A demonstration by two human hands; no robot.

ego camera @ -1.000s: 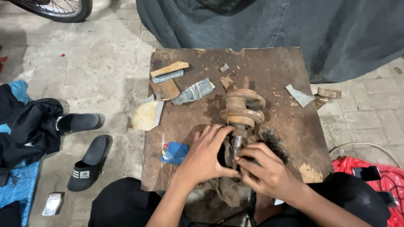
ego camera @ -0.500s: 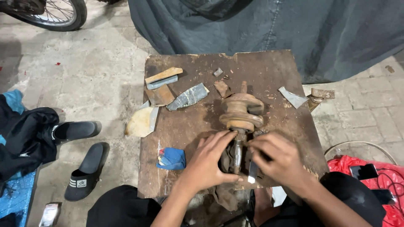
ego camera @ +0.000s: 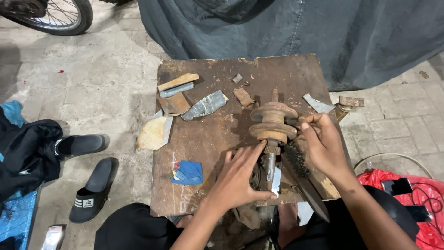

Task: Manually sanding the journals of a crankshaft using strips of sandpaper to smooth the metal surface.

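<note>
A rusty shock absorber with a coil spring lies on a worn wooden board. Its shaft points toward me. My left hand grips the lower shaft, with a dirty rag under it and the forefinger reaching up to the spring's base. My right hand hovers at the spring's right side, its fingers curled and the fingertips touching the coil's edge. I cannot tell whether it grips anything. A black wire brush lies on the board just below that hand, its handle running toward me.
Metal scraps, a wooden strip and a blue cloth lie on the board. Black sandals and dark clothes sit on the paving at left. A bicycle wheel stands top left, a dark tarp behind, and a red bag at right.
My right hand has left the lower shaft and moved up and right to the spring's side, uncovering the wire brush. My left hand stays on the shaft.
</note>
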